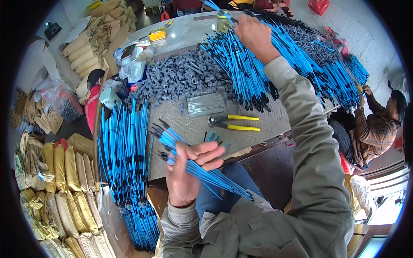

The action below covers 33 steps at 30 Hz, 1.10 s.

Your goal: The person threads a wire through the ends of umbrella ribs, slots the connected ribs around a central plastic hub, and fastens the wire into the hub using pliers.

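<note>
My left hand (pixel 183 178) holds a bundle of thin blue tubes (pixel 219 180) with black ends, gripped under the thumb while the fingers stretch out. The bundle slants down to the right above my lap. My right hand (pixel 254 36) is stretched to the far side of the table, closed on a few blue tubes (pixel 213 6) beside a glass jar (pixel 223 23). The fingertips there are partly hidden. Below that hand lies a large pile of blue tubes (pixel 245 73) with black ends. Yellow-handled pliers (pixel 234 122) rest on the table in front of me.
Grey plastic fittings (pixel 185 73) are heaped mid-table, behind a clear box of thin strips (pixel 205 104). More blue tubes (pixel 124 150) lie left. A yellow box (pixel 158 34) stands at the back. Filled sacks (pixel 64 172) line the left; a co-worker (pixel 378 124) sits right.
</note>
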### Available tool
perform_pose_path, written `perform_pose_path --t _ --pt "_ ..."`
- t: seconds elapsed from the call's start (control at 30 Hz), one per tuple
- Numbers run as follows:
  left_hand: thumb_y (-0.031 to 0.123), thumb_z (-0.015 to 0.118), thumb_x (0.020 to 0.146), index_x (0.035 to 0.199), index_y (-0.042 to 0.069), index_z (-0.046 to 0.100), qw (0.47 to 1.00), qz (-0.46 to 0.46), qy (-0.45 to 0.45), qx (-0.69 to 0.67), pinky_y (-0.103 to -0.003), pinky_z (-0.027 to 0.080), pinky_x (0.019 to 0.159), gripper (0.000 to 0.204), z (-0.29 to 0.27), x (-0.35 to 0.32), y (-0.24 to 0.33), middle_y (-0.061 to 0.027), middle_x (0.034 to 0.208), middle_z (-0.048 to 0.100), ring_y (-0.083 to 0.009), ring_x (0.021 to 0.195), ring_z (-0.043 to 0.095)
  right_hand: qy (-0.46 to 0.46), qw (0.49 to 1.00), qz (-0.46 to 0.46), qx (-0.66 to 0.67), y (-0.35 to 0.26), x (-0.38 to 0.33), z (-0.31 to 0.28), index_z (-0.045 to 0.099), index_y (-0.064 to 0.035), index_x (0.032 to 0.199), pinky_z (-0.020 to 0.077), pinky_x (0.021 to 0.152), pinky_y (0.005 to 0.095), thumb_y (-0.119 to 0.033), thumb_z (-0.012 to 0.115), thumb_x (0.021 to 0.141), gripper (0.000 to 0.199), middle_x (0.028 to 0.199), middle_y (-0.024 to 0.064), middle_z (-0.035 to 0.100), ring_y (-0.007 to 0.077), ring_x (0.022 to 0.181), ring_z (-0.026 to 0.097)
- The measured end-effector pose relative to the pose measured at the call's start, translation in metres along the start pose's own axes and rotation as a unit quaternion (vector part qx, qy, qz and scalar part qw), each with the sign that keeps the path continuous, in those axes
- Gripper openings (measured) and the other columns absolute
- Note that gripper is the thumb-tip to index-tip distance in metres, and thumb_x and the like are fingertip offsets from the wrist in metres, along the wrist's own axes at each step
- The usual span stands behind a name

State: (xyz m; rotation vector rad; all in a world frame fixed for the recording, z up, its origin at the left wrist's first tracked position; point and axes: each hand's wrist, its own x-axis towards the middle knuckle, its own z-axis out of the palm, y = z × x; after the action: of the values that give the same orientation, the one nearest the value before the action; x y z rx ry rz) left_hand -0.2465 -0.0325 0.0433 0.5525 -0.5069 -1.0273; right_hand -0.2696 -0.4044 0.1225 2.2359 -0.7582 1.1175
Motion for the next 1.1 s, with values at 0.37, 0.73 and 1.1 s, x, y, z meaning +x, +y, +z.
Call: perform_pose_path --t 0.37,0.73,1.1 --pt "0.03 0.043 0.094 0.104 0.002 0.05 0.993 -0.038 0.048 0.1 -0.036 0.053 0.074 0.03 0.033 -0.011 -0.022 -0.0224 0.111 0.057 -0.0324 0.103 0.057 0.258 0.897 0.202 0.296 0.07 -0.087 -0.108 0.057 -0.0038 0.095 0.0433 0.049 0.0235 -0.02 0.058 0.087 0.018 0.069 0.0031 0.059 0.0081 0.054 0.053" --pt "0.026 0.042 0.095 0.111 0.0 0.049 0.99 -0.1 -0.025 0.096 -0.037 0.055 0.073 0.031 0.067 -0.007 -0.056 -0.0231 0.111 0.056 -0.0325 0.103 0.057 0.0 0.89 0.269 0.369 0.051 -0.075 -0.198 0.056 -0.0016 0.083 0.0474 0.052 0.0438 -0.027 0.056 0.086 0.025 0.069 0.0178 0.062 0.0287 0.059 0.063" --pt "0.026 0.038 0.096 0.116 -0.001 0.046 0.98 -0.117 -0.042 0.154 -0.038 0.054 0.075 0.034 0.076 -0.009 -0.069 -0.0247 0.114 0.054 -0.0336 0.105 0.056 0.161 0.873 0.293 0.355 0.025 -0.224 -0.252 0.057 0.004 0.084 0.0397 0.042 0.0208 -0.004 0.056 0.085 0.008 0.065 0.0076 0.055 0.0074 0.049 0.052"
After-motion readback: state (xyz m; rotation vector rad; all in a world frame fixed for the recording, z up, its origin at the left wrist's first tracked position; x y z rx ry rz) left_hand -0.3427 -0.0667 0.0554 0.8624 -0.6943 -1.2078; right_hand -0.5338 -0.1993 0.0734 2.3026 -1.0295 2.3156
